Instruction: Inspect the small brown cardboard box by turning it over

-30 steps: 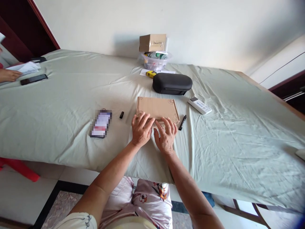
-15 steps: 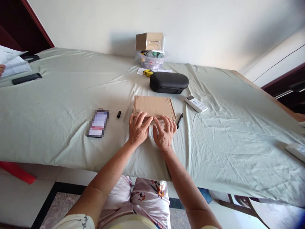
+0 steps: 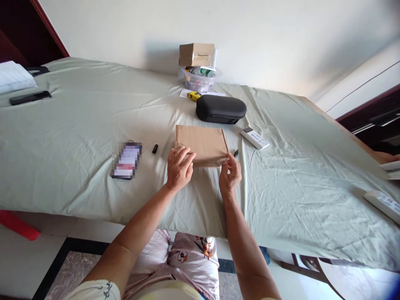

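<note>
A flat cardboard box (image 3: 203, 139) lies closed on the cloth in front of me, with printed marks at its far corners. My left hand (image 3: 180, 166) rests over its near left corner, fingers spread across the top and front edge. At the near right corner, my right hand (image 3: 230, 173) pinches the box edge between bent fingers and thumb. A black pen (image 3: 236, 154) lies just right of that hand, partly hidden behind the fingers. Left of the box is a small black object (image 3: 155, 148), its kind unclear.
A phone (image 3: 126, 160) lies at left on the green cloth (image 3: 93, 116). Behind the box sit a black case (image 3: 221, 108), a yellow tape measure (image 3: 194, 96) and a plastic tub (image 3: 200, 81) with a carton (image 3: 196, 54) on it. A white labelled device (image 3: 255, 138) lies right.
My right hand has moved from the middle of the front edge to the near right corner, now covering part of the pen. My left hand stays at the left corner. The view has shifted slightly.
</note>
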Demonstrator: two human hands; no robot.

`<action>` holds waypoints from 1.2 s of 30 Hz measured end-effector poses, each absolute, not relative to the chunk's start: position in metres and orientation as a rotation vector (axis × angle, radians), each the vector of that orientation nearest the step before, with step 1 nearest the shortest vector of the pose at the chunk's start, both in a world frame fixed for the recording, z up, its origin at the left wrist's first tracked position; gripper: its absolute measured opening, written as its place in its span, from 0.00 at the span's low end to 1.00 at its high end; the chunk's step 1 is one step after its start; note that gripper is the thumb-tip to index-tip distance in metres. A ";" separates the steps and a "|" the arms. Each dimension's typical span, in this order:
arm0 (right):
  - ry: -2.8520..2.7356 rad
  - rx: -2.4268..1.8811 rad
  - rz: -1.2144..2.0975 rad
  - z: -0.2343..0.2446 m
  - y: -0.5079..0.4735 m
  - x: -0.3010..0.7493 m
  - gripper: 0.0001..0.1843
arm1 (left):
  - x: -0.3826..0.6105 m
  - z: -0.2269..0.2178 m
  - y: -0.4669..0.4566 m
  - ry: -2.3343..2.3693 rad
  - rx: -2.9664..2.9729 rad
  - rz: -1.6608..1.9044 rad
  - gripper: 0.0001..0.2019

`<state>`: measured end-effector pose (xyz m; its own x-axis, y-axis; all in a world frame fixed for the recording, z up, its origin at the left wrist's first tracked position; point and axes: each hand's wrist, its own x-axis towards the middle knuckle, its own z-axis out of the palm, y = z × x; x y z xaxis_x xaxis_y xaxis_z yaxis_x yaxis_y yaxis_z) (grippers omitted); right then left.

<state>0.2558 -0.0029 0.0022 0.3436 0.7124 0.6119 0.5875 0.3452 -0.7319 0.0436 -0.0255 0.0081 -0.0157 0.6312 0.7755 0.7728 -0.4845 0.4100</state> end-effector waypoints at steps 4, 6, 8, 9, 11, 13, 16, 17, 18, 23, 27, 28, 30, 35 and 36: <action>-1.168 -1.337 0.297 0.000 0.001 0.257 0.25 | 0.033 0.001 -0.018 -1.688 -1.927 -1.865 0.19; -1.158 -1.397 0.357 0.000 0.002 0.258 0.24 | 0.028 -0.003 -0.012 -1.884 -1.814 -2.065 0.21; -1.183 -1.444 0.392 0.002 0.001 0.259 0.25 | 0.025 -0.007 -0.006 -2.083 -1.776 -2.204 0.19; -1.196 -1.454 0.400 0.003 0.001 0.260 0.25 | 0.024 -0.009 -0.004 -2.155 -1.781 -2.227 0.17; -1.229 -1.474 0.404 0.005 0.000 0.260 0.26 | 0.022 -0.011 -0.002 -2.217 -1.806 -2.175 0.16; -1.278 -1.511 0.398 0.004 -0.001 0.261 0.27 | 0.022 -0.014 -0.002 -2.202 -1.820 -2.050 0.17; -1.373 -1.587 0.335 -0.001 -0.001 0.262 0.29 | 0.023 -0.017 -0.003 -2.189 -1.835 -1.896 0.20; -1.404 -1.606 0.300 -0.002 -0.001 0.262 0.29 | 0.024 -0.018 -0.003 -2.186 -1.839 -1.873 0.21; -1.434 -1.619 0.264 -0.004 -0.001 0.262 0.29 | 0.025 -0.019 -0.003 -2.181 -1.842 -1.861 0.21; -1.511 -1.642 0.182 -0.009 -0.003 0.261 0.25 | 0.027 -0.022 -0.002 -2.173 -1.837 -1.843 0.22; -1.501 -1.616 0.214 -0.011 -0.003 0.259 0.27 | 0.025 -0.022 -0.001 -2.173 -1.830 -1.853 0.22; -1.493 -1.611 0.233 -0.012 -0.002 0.259 0.27 | 0.023 -0.022 -0.001 -2.173 -1.828 -1.850 0.21; -1.482 -1.618 0.266 -0.014 -0.002 0.258 0.28 | 0.020 -0.022 0.000 -2.185 -1.817 -1.837 0.18; -1.505 -1.585 0.212 -0.020 -0.002 0.254 0.30 | 0.016 -0.024 0.002 -2.215 -1.749 -1.838 0.19; -1.509 -1.563 0.186 -0.021 -0.002 0.253 0.31 | 0.016 -0.024 0.003 -2.217 -1.737 -1.852 0.20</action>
<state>0.2529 -0.0018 -0.0208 0.2354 0.8501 0.4710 0.7102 0.1803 -0.6805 0.0156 0.0026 -0.0238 -0.4500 0.7937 0.4094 0.5440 -0.1200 0.8305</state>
